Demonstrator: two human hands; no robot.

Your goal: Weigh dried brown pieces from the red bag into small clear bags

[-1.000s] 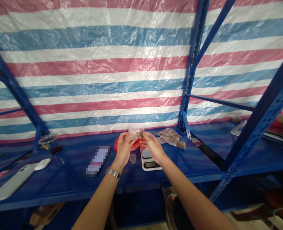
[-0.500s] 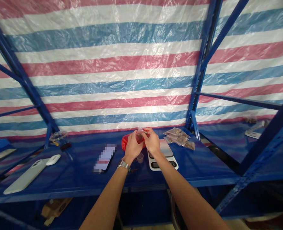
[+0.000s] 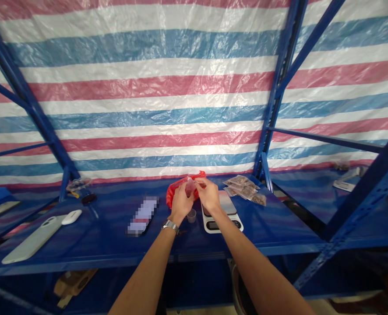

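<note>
Between my two hands is a small clear plastic bag (image 3: pixel 190 185), held up over a crumpled red plastic bag (image 3: pixel 172 191). My left hand (image 3: pixel 181 201), with a metal watch at the wrist, grips the clear bag's left side. The fingertips of my right hand (image 3: pixel 208 195) pinch its right edge. My fingers hide most of the bag, so its contents are unclear. Just below my hands stands a small clear cup (image 3: pixel 192 215). A white digital scale (image 3: pixel 224 224) with a metal plate lies partly under my right wrist.
Filled clear bags (image 3: pixel 243 187) are piled right of the scale. A phone (image 3: pixel 143 216) lies left of my hands, with another pale phone (image 3: pixel 33 241), a white case (image 3: pixel 72 217) and a clear container (image 3: pixel 82 186) farther left. Blue posts (image 3: pixel 264 144) frame the shelf.
My hands have shifted slightly, with the right fingers drawn to the clear bag's edge. More of the red bag now shows behind them.
</note>
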